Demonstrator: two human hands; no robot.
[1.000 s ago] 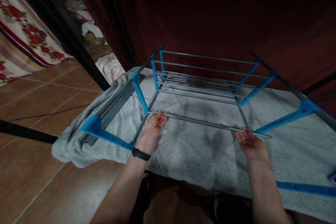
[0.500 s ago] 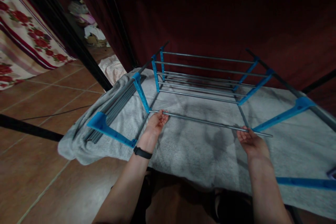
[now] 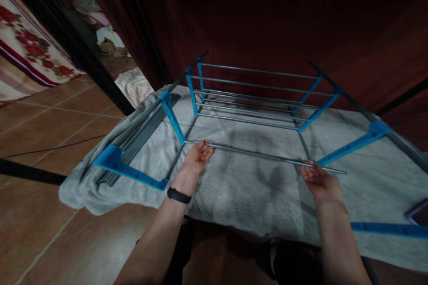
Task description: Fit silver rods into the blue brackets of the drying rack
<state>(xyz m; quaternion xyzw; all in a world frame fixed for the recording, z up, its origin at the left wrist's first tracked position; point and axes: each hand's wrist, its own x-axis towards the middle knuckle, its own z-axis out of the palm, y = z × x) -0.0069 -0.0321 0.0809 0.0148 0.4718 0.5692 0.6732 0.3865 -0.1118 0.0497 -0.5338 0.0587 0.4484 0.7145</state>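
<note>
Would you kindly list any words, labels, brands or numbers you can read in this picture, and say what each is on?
No text is readable. The thin grey metal rod held by the left hand and right hand, the blue plastic brackets, the grey towel and the black wristband show no lettering.

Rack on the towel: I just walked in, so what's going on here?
A person holds a grey metal rod with both hands, left hand near its left end, right hand near its right. The rod spans a partly assembled blue-bracketed rack lying on a grey towel. More rods lie bundled at left.
</note>
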